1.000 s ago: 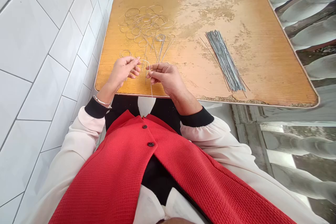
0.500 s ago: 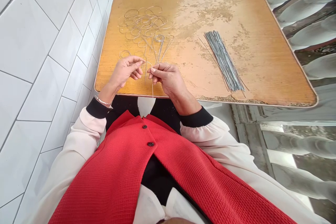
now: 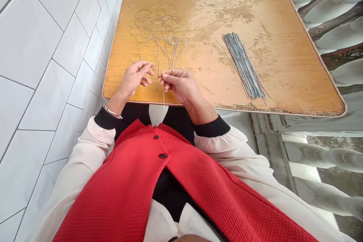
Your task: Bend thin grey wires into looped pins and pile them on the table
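My right hand (image 3: 179, 86) pinches a thin bent wire (image 3: 163, 96) between thumb and forefinger, its straight end hanging past the table edge. My left hand (image 3: 133, 78) curls close beside it, and its fingertips come near a wire loop, though I cannot tell whether they grip it. Above my hands lies a tangle of looped wires (image 3: 157, 24) on the wooden table (image 3: 227, 7). Several looped pieces with straight stems (image 3: 177, 49) lie just below it. A bundle of straight grey wires (image 3: 244, 66) lies to the right.
White tiles (image 3: 56, 83) line the wall along the table's left side. Grey louvred glass slats (image 3: 334, 19) stand to the right. The table's veneer is worn and chipped along its near edge (image 3: 241, 107). A metal bangle (image 3: 112, 112) circles my left wrist.
My hands have shifted only slightly, with my left hand drawn back a little from its position half a second ago. The wire stays in my right fingers.
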A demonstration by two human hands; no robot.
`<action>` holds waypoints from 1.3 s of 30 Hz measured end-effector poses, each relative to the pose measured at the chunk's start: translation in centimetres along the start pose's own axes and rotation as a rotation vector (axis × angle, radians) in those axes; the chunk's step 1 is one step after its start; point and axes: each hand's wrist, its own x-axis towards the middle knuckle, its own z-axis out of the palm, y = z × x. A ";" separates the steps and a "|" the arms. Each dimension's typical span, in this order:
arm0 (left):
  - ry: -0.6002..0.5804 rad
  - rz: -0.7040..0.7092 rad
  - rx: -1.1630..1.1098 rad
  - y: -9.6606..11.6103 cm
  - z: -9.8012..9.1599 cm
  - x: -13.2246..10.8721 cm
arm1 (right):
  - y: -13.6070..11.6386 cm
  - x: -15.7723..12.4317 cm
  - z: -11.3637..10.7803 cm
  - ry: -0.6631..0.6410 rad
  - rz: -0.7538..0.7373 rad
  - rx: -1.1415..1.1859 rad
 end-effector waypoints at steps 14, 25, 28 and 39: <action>-0.004 -0.064 0.047 0.3 -1.0 0.4 | -0.4 1.6 -0.3 -0.005 0.020 -0.066; 0.001 -0.060 0.025 -0.2 -1.7 0.9 | -0.1 2.7 -0.3 0.001 0.042 -0.176; 0.073 -0.054 0.029 -0.4 -2.4 1.1 | -0.3 3.9 -0.3 0.000 0.064 -0.194; 0.189 0.014 0.005 -1.6 -3.5 1.2 | -0.6 11.6 1.5 0.136 0.198 -0.360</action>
